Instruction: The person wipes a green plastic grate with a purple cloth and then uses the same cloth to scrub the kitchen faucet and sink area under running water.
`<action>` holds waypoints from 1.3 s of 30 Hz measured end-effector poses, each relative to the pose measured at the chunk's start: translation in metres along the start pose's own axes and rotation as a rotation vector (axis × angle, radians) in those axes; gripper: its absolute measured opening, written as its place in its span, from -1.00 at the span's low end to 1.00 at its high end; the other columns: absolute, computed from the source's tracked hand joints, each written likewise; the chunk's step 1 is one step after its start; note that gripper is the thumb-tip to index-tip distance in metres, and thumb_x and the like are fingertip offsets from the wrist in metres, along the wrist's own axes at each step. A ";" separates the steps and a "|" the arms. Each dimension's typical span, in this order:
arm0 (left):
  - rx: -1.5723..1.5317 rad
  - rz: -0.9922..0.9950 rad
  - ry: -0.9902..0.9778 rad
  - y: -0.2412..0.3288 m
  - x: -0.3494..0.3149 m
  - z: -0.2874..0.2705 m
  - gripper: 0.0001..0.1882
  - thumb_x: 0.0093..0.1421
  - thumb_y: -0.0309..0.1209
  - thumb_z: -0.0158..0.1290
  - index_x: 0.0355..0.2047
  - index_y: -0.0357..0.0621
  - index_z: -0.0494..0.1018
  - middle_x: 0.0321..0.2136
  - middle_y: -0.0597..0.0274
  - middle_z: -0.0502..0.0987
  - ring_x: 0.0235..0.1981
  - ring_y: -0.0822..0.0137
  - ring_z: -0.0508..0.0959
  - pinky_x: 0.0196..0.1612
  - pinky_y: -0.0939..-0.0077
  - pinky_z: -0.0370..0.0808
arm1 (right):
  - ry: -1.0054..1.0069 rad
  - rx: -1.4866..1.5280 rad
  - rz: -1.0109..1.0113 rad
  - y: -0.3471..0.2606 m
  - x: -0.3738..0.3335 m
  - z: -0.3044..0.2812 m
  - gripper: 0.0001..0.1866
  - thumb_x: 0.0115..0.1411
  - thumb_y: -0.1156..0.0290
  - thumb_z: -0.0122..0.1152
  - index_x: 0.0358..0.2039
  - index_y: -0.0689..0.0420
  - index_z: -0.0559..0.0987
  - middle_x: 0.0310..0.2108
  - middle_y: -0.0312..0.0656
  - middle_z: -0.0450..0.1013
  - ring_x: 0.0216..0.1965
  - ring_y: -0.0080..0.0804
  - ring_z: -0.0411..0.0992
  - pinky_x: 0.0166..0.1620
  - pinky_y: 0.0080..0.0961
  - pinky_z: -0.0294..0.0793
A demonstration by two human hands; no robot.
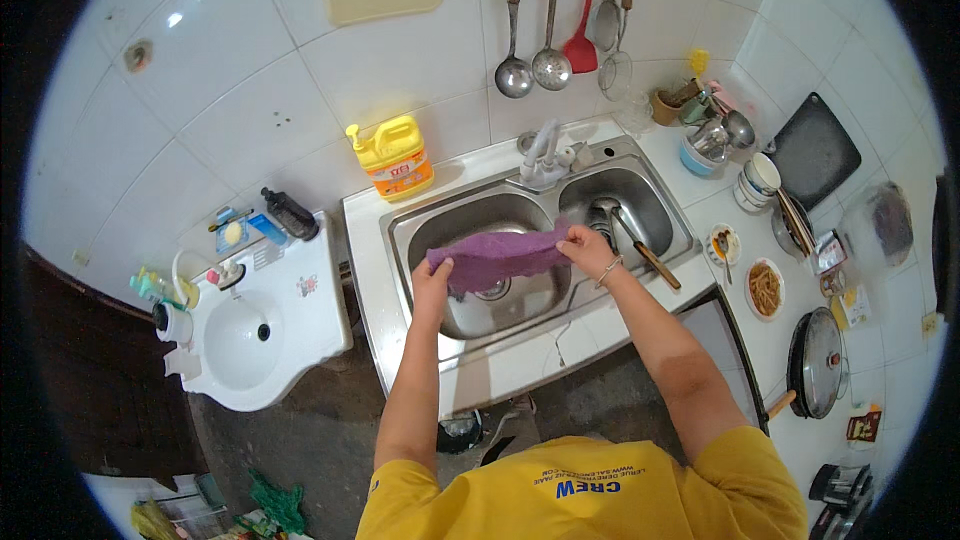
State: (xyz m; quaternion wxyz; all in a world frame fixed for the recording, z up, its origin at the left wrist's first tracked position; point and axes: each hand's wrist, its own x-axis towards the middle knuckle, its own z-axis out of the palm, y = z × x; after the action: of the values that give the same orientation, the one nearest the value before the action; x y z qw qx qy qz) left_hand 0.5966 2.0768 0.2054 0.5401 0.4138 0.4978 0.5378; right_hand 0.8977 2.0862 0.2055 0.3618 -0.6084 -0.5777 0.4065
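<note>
A purple cloth is stretched out between my two hands above the left basin of a steel double sink. My left hand is closed on the cloth's left end, and my right hand pinches its right end. The cloth hides part of the left basin and its drain. Just right of my right hand, a wooden-handled ladle or turner rests in the right basin, its handle reaching over the front rim. Behind the cloth stands the grey-white faucet.
A yellow detergent jug stands behind the sink. Ladles, a red turner and strainers hang on the wall. On the right counter are a plate of food, stacked bowls and a lidded pan. A white washbasin is at the left.
</note>
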 end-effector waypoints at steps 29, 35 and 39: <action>0.879 -0.247 0.216 -0.180 0.118 0.074 -0.77 -0.19 -0.29 0.07 -0.49 -0.12 0.48 -0.50 0.09 0.52 -0.39 0.05 0.50 -0.30 0.24 0.39 | -0.339 -0.778 -0.178 0.004 0.223 0.012 -0.62 0.10 0.32 -0.12 -0.06 0.14 0.25 -0.19 0.09 0.38 -0.20 0.05 0.39 -0.16 -0.15 0.37; -0.311 -0.268 0.084 -0.085 0.109 0.102 -0.81 0.05 -0.48 -0.06 -0.28 -0.19 0.33 -0.35 0.19 0.46 -0.34 0.32 0.46 -0.21 0.43 0.38 | -0.440 -0.509 -0.315 0.096 0.171 0.070 -0.55 0.04 0.36 -0.06 -0.02 0.16 0.26 -0.14 0.09 0.34 -0.12 0.00 0.33 -0.09 -0.25 0.34; -0.752 -0.223 0.222 -0.049 0.104 0.097 -0.78 0.14 -0.44 -0.19 -0.19 -0.15 0.29 -0.25 0.17 0.44 -0.19 0.26 0.45 -0.07 0.31 0.34 | -0.513 0.236 0.398 0.111 0.175 0.097 -0.65 -0.07 0.32 0.13 -0.23 0.17 0.43 -0.25 -0.11 0.38 -0.21 -0.17 0.36 -0.10 -0.34 0.35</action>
State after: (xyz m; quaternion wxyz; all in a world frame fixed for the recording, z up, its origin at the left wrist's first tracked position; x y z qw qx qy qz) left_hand 0.6921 2.1847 0.1630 0.6517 0.0703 0.3637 0.6619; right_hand 0.8545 2.2497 0.0518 0.1862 -0.5410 -0.4690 0.6728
